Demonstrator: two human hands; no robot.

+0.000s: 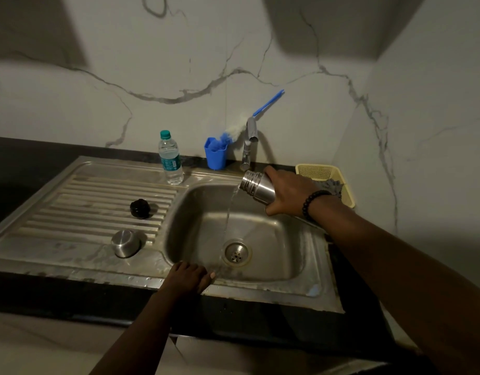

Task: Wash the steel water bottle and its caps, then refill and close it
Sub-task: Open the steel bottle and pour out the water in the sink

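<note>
Right now the right hand [290,192] is gripping the steel bottle [257,186] right of centre in the frame, fingers wrapped round its body, and a stream of water [229,212] is falling from its mouth toward the drain [236,252] in the sink [312,269]. The left hand [191,276] is resting on the sink's front rim at lower centre, holding nothing — fingers loosely bent over the edge.

The likeliest trouble, as I judge it, is slip: a wet, smooth steel body held near its base by one hand could be twisting loose and dropping into the basin. Tipping it faster could also be sending water over the rim or splashing off the basin floor. The tap [249,143] is standing just above and behind the bottle's neck, so lifting carelessly could be knocking the threaded mouth against it.

The bottle's long axis is running roughly level, from right to left across the frame, with the mouth pointing left. The black cap [139,208] and steel cap [125,243] are lying apart on the drainboard [71,201] at left — clear of the pour.
</note>
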